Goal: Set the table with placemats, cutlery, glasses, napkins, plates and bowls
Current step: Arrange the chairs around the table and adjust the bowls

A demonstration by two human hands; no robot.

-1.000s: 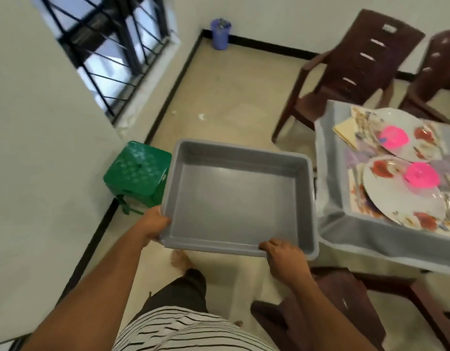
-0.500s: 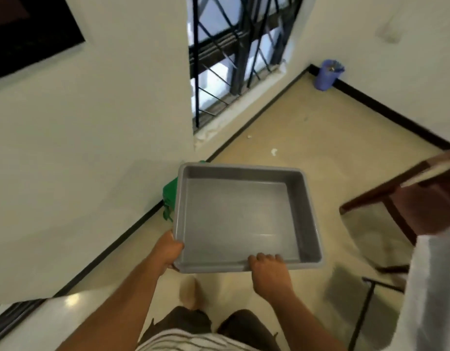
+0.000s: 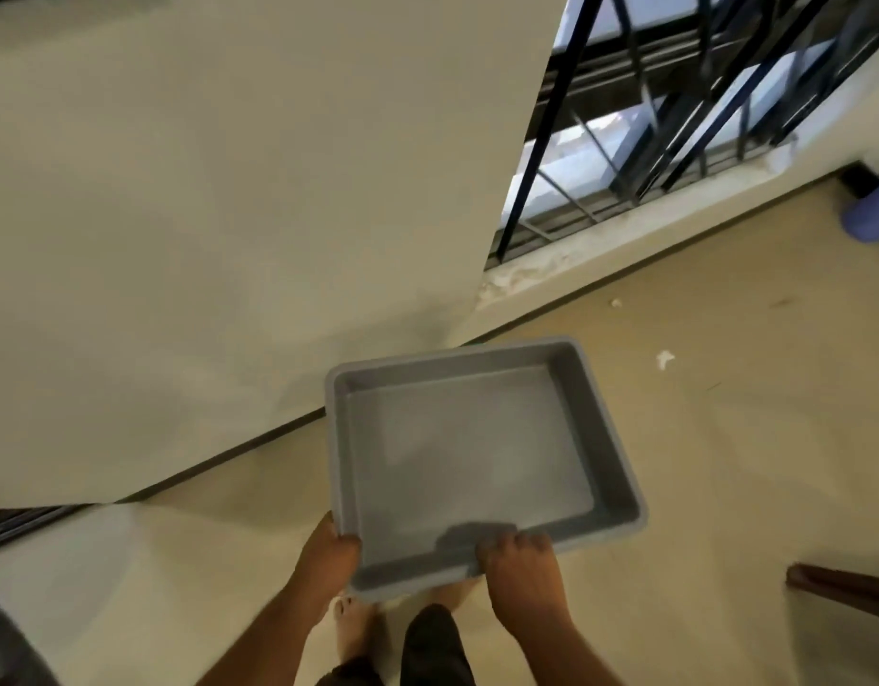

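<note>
I carry an empty grey plastic tray [image 3: 596,428] in front of me, low above the floor. My left hand [image 3: 328,557] grips its near left corner, thumb over the rim. My right hand [image 3: 519,571] grips the near rim, fingers curled over the edge into the tray. The table, plates and other tableware are out of view.
A cream wall [image 3: 229,215] with a dark skirting runs diagonally just left of the tray. A barred window [image 3: 675,116] sits at the upper right. A blue bin [image 3: 873,210] stands at the right edge. A brown chair part [image 3: 843,586] shows lower right. My feet are below the tray.
My view has swung left, away from the set table and chairs, toward the wall and window. The green stool is now hidden. Both hands keep their grip on the tray.
</note>
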